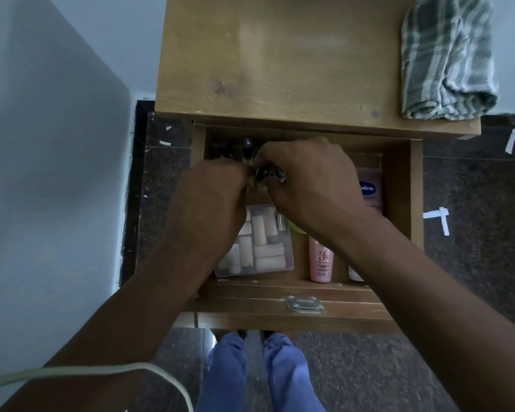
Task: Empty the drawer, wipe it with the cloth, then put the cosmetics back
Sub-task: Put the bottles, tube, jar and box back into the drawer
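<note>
The wooden drawer (399, 203) stands pulled out under the table top. Both hands are inside it near the back. My right hand (306, 179) grips small dark cosmetic tubes (269, 173). My left hand (217, 197) has curled fingers meeting the same tubes; what it holds is hidden. More dark tubes (247, 145) stand at the drawer's back left. A clear box of beige pieces (262, 248) lies at the front left, a pink tube (321, 263) at the front, and a pink Vaseline bottle (369, 188) on the right. A striped grey cloth (446, 60) lies folded on the table's right corner.
The wooden table top (280, 60) is bare apart from the cloth. A white wall (48, 159) rises at the left. The dark stone floor (473, 248) carries white tape marks. A metal handle (305, 303) sits on the drawer front. A white cable (101, 371) crosses my left forearm.
</note>
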Demonstrator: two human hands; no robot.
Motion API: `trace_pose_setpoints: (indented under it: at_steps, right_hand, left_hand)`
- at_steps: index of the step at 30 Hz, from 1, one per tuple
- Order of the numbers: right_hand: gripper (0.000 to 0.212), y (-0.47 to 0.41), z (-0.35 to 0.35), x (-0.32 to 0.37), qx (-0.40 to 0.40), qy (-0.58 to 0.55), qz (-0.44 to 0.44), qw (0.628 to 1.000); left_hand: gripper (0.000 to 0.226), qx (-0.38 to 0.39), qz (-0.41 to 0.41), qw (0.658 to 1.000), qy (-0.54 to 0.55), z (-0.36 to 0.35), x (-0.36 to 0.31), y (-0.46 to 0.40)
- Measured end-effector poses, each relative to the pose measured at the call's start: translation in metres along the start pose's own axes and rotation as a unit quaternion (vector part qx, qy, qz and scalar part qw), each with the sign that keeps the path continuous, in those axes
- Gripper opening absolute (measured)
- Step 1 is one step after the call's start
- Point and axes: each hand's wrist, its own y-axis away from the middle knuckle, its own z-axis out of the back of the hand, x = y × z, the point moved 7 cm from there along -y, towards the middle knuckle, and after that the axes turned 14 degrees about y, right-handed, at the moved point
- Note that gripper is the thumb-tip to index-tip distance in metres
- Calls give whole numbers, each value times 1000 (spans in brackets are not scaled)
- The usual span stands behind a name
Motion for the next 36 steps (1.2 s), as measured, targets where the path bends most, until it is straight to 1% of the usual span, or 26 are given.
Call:
trace_pose_setpoints:
  at_steps: [3, 7, 10, 13, 16, 18, 21, 24, 27, 30, 36]
  right_hand:
    - [23, 2, 1, 3, -9, -6, 10, 1000]
    - [24, 7, -3, 11, -14, -2, 25, 1000]
    - [23, 10, -4, 13, -15, -4, 32, 999]
    - [25, 11, -3, 13, -15, -8, 36, 999]
    - [28, 12, 4, 13, -8, -10, 30, 999]
    - [30, 13, 18, 6, -26, -20, 17, 999]
    - [30, 17, 36, -7, -60, -29, 4, 998]
    - [29, 15, 33, -18, -60, -12, -10, 998]
    - [29, 12, 25, -18, -47, -4, -11, 999]
    - [26, 12, 22, -17, -58, -4, -6, 998]
    - [24, 11, 14, -13, -57, -8, 1, 998]
  left_hand:
    - [20, -2, 2, 1000, 16, -1, 6, 6]
    - [18, -18, -19, 1000, 3, 3, 2, 11]
    - [21, -11, -3, 1000, -17, 1, 3, 13]
    - [20, -11, 1, 1000, -8, -1, 5, 13]
    - [11, -23, 0, 1000, 14, 5, -3, 16]
    - [7, -24, 0, 999, 33, 17, -12, 20]
    - [10, -47, -13, 998, 49, 45, -25, 25]
    - [22, -86, -4, 995, 50, 59, -19, 24]
    - [26, -83, 24, 995, 50, 54, -3, 20]
    - [27, -75, 47, 995, 48, 48, 8, 17]
    - [27, -71, 39, 996, 44, 43, 11, 10]
